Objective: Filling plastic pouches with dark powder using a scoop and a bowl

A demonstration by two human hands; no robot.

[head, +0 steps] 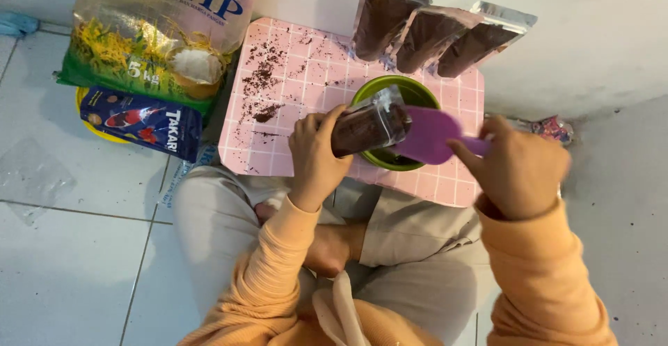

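- Above the round green plastic bowl [418,92], the left hand [314,156] was closed around a small clear plastic pouch of dark brown granules [367,124], held tilted with its open mouth toward the right.
- The right hand [518,167] was closed on the handle of a flat purple plastic scoop [429,134], whose blade sat at the pouch mouth, over the bowl's near rim.
- Risk 1: granules could have fallen past the bowl, because the pouch mouth looked narrower than the scoop blade; loose brown granules [265,74] already lay on the pink grid-patterned low table [304,74].
- Risk 2: the tilted pouch could have emptied back into the bowl if the left-hand grip had slackened.
- Risk 3: the bowl stood near the table's front edge, so a push from either hand could have shifted it off.
- 3 filled silver-topped pouches [431,33] leaned against the wall behind the bowl, well apart from both hands.
- Hidden: the bowl's contents, the scoop's load and the right-hand fingertips.
- Cut off: the large clear sack of white grain [156,36] at the top left.
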